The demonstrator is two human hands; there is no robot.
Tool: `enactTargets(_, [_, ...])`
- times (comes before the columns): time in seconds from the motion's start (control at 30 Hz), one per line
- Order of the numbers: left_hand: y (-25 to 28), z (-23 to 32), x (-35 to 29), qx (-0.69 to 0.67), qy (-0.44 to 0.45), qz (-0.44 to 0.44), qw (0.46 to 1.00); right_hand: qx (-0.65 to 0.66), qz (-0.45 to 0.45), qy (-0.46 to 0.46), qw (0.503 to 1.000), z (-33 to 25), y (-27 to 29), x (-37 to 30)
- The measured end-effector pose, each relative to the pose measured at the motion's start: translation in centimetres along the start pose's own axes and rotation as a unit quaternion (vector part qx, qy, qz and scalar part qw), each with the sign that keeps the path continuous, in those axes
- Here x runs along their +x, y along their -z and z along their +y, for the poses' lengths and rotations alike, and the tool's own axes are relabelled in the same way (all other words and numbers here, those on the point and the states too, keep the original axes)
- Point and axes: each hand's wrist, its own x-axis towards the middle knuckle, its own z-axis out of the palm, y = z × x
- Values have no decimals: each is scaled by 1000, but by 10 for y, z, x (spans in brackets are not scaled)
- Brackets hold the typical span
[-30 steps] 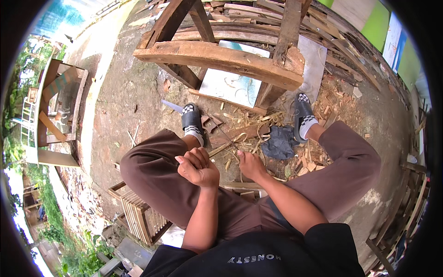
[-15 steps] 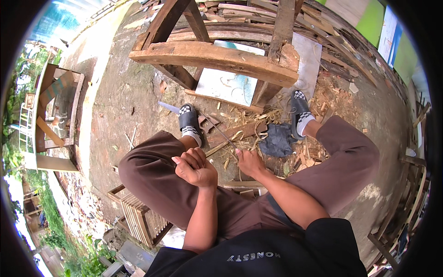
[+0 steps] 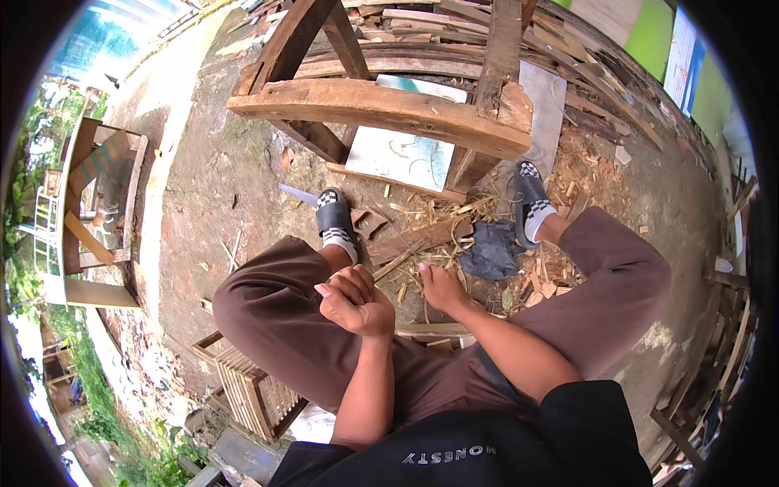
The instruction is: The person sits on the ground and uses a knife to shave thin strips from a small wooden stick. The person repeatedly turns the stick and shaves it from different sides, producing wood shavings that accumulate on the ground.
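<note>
My left hand (image 3: 357,303) is curled into a fist above my left thigh, its thumb pressed over the fingers; whatever it may hold is hidden. To its right, my right hand (image 3: 444,290) is closed, thumb uppermost, around the near end of a thin dark rod (image 3: 404,235). The rod points away toward my left foot and looks smeared by motion. The two hands are apart. Beyond them, wood offcuts (image 3: 422,240) and curly shavings lie on the ground between my feet, beside a crumpled dark sheet (image 3: 490,250).
A heavy wooden frame (image 3: 389,112) stands ahead over a white painted board (image 3: 398,154). A saw blade (image 3: 299,194) lies by my left slipper. A slatted wooden crate (image 3: 250,394) sits at my left, stacked planks (image 3: 406,50) lie at the back, and a cabinet-like structure (image 3: 101,290) stands far left.
My left hand has shifted slightly right, closer to the right hand. The rod, distinct before, is now blurred. The view has moved a little.
</note>
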Motion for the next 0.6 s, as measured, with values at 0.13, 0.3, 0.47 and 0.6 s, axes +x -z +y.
enactTargets(0.13, [3, -2, 2, -18, 13, -45, 999, 75, -15, 85, 994, -36, 18, -10])
enactTargets(0.3, [12, -3, 8, -80, 57, -124, 987, 135, -62, -37, 988, -10, 10, -2])
enactTargets(0.47, [14, -1, 11, -107, 108, -153, 976, 136, -38, 55, 988, -24, 20, -18])
enactTargets(0.6, [15, -6, 13, -116, 122, -162, 972, 194, -59, -23, 979, -13, 10, -16])
